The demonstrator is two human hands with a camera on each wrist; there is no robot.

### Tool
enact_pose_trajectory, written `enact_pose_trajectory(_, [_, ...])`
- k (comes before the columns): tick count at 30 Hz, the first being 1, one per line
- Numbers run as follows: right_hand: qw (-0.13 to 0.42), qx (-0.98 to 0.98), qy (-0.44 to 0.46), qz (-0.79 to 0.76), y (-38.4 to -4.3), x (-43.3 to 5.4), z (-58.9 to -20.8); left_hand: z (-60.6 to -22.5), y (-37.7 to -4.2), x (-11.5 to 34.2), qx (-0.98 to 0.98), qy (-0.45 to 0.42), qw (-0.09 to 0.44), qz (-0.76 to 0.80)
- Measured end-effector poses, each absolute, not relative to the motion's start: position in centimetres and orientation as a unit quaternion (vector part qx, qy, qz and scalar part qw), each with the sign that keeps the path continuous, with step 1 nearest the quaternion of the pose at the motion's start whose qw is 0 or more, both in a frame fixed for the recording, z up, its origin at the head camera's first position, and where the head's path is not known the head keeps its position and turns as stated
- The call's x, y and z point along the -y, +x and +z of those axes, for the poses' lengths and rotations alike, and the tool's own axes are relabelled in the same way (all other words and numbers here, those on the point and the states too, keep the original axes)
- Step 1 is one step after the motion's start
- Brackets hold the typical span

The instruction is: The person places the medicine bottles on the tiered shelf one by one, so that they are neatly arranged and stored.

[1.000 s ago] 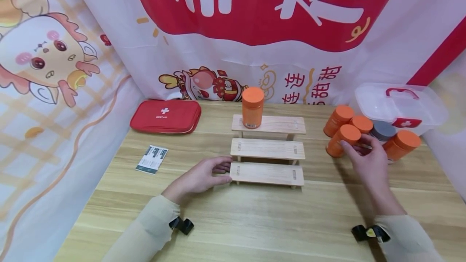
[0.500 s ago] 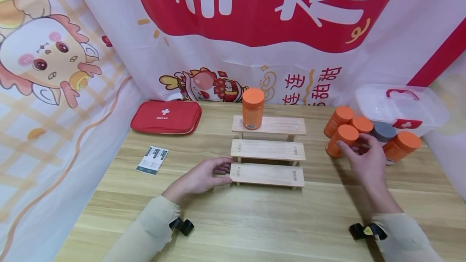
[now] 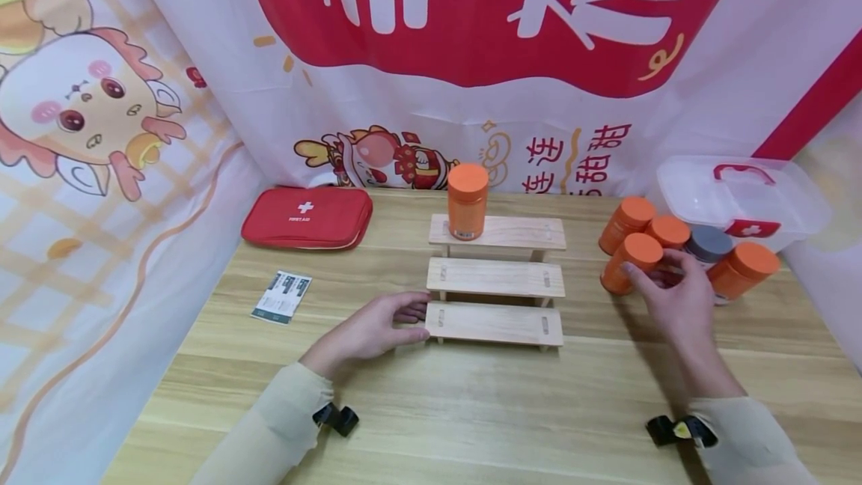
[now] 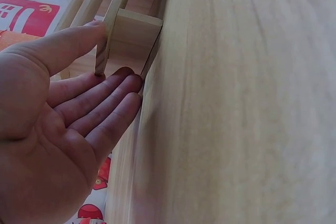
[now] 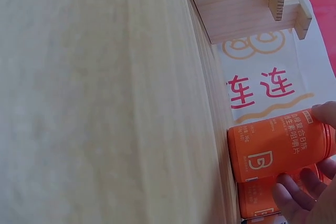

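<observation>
The orange bottle (image 3: 621,272) stands at the front of a group near the right end of the counter (image 3: 525,410), well apart from the stepped wooden shelf (image 3: 494,322). The right hand (image 3: 680,304) grips it high: in the right wrist view the thumb lies by the lid (image 5: 329,139) and the fingers curl against the other side. The left hand (image 3: 373,326), its fingers fairly straight, touches the near end of the shelf's lowest step, thumb at one corner and forefinger at the other.

The bottle looks like stiff plastic, likely light to moderate in weight; how full it is cannot be told. Its wall should bear a firm pinch without denting, though the smooth printed surface might slip under dry fingertips. The safest hold would be round the upper body, just below the lid, since a screw cap could turn if it alone took the load. Being tall and narrow, it would probably tip from a push up high. The grey-lidded bottle (image 3: 708,244) sits close behind the fingers, so a straight lift seems kinder than a sideways drag.
</observation>
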State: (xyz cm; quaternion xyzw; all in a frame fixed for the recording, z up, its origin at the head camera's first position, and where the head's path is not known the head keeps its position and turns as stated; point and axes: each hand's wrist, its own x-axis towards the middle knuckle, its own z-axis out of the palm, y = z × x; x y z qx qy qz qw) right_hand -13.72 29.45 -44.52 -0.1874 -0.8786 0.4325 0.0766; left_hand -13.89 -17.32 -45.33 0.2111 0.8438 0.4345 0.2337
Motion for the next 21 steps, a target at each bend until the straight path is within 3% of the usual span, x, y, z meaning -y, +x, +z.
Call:
enact_pose_trajectory(9, [0.052, 0.873, -0.182, 0.449, -13.4, -29.44, -44.14, -45.41, -13.94, 17.37, -0.843, 0.209, 0.236, 0.436])
enact_pose_trajectory(21, [0.06, 0.868, -0.173, 0.461, -13.09, -29.57, -44.28, -45.24, -13.84, 17.17, -0.841, 0.209, 0.236, 0.441])
